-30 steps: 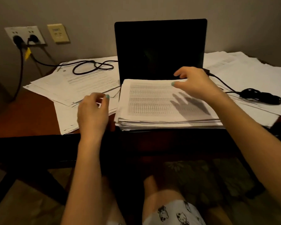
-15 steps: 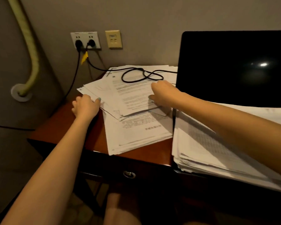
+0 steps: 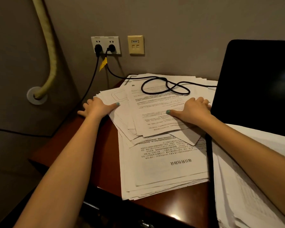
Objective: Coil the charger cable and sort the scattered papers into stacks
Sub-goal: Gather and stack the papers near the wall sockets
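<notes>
Scattered papers (image 3: 155, 116) lie fanned out at the desk's back left, on top of a squarer paper stack (image 3: 164, 170). A black charger cable (image 3: 164, 86) runs from the wall outlet (image 3: 105, 45) over these papers in a loose loop and on behind the laptop (image 3: 257, 89). My left hand (image 3: 97, 107) rests at the pile's left edge, fingers spread on the desk and thumb flat on the top sheets. My right hand (image 3: 192, 109) holds the pile's right edge, thumb on top and fingers curled over the edge.
A thick paper stack (image 3: 253, 178) lies at the right, in front of the laptop's dark screen. A second black cable (image 3: 90, 83) drops from the outlet beside the wooden desk (image 3: 105, 145). A yellow hose (image 3: 51, 55) enters the left wall.
The view swung left from the laptop stack to the scattered pile. Both hands left that stack and now sit on either side of the pile, the right one shifted to its right edge.
</notes>
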### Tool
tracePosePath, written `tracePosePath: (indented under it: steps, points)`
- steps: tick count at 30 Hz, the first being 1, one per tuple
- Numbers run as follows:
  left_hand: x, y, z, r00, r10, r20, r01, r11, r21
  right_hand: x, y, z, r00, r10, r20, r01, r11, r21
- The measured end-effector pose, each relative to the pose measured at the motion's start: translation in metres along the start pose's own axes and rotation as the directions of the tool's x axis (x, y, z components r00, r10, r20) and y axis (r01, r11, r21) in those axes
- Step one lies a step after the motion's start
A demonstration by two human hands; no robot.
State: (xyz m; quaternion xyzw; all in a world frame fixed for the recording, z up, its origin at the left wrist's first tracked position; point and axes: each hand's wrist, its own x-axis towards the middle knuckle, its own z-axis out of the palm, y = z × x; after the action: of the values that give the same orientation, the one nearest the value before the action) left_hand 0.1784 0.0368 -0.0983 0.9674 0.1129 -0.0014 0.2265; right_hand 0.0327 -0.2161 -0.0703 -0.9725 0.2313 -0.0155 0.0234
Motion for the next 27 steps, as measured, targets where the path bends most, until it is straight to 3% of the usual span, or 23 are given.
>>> tracePosePath:
  steps: [8,14,19,23,27]
  points:
    - [0.021,-0.014,0.0,0.989,0.004,-0.145,-0.042,0.965,-0.26,0.016,0.0,0.01,0.997,0.054,-0.051,-0.023,0.878,0.479]
    - [0.016,-0.012,-0.005,0.974,0.104,-0.203,-0.185,0.882,-0.434,0.018,0.004,0.008,0.998,0.061,-0.017,-0.03,0.686,0.727]
    - [0.006,-0.021,-0.02,0.935,0.067,-0.349,-0.268,0.777,-0.569,0.012,0.003,0.0,0.993,0.043,0.113,-0.12,0.47,0.875]
    - [-0.002,-0.034,-0.025,0.959,0.048,-0.281,-0.228,0.716,-0.659,0.012,0.002,-0.003,0.973,0.0,0.231,-0.208,0.428,0.88]
    - [-0.01,-0.046,-0.032,0.986,0.126,-0.11,-0.167,0.756,-0.633,0.011,0.001,0.0,0.981,-0.031,0.193,-0.158,0.459,0.874]
